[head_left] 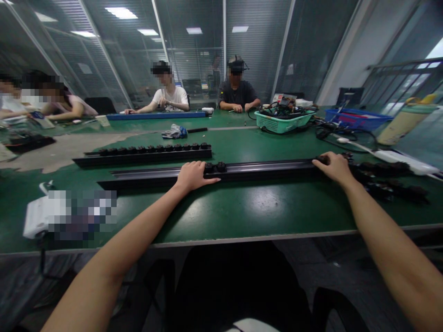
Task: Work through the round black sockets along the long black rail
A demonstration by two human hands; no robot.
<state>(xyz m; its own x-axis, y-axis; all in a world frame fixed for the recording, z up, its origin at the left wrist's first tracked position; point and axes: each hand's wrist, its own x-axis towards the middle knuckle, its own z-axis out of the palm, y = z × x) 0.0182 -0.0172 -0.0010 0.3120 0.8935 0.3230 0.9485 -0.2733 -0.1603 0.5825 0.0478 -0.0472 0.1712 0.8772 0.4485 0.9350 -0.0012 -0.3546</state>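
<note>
A long black rail (266, 169) lies across the green table in front of me. My left hand (191, 177) grips it left of its middle, fingers over the top and thumb stretched along the front side. Just beside those fingers, small black modules (221, 166) sit in the rail's channel. At the rail's right end, my right hand (335, 168) is closed on a small black module (322, 160), mostly hidden by the fingers. Farther back lies a second black rail (145, 157) with a row of several such modules along it.
Loose black modules (384, 170) are heaped at the right, near a white power strip (404, 161). Behind are a green basket (284, 122), a blue basket (360, 119) and a tumbler (404, 122). A white device (39, 214) lies front left. Several people sit across the table.
</note>
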